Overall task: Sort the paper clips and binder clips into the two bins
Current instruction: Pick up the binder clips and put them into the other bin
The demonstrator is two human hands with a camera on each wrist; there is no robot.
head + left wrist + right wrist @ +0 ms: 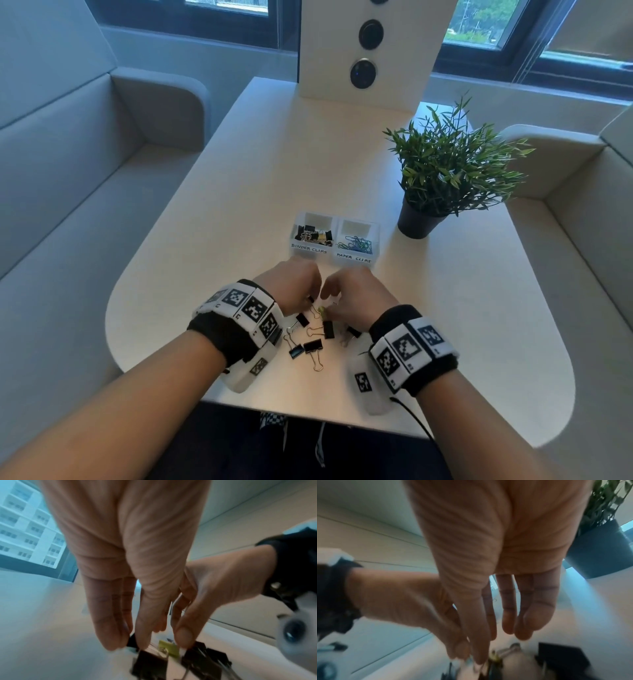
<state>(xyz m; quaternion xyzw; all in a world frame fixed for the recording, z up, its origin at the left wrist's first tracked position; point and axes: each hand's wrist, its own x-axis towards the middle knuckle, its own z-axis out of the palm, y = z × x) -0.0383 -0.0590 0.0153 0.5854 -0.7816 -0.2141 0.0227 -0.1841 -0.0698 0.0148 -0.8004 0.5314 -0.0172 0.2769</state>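
Head view shows both hands (322, 291) low over loose binder clips (313, 347) before the two bins (334, 255); left wrist view shows the left hand (130, 615) pinching a black clip, light, stiff, best taken by its body; right wrist view blurs the right hand (488, 615), its hold unclear.

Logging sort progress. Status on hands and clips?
Left hand pinching a black binder clip. Right hand fingers down at the yellow-green clip, grip unclear. Both bins partly filled; loose clips remain on table. Nothing blocking.
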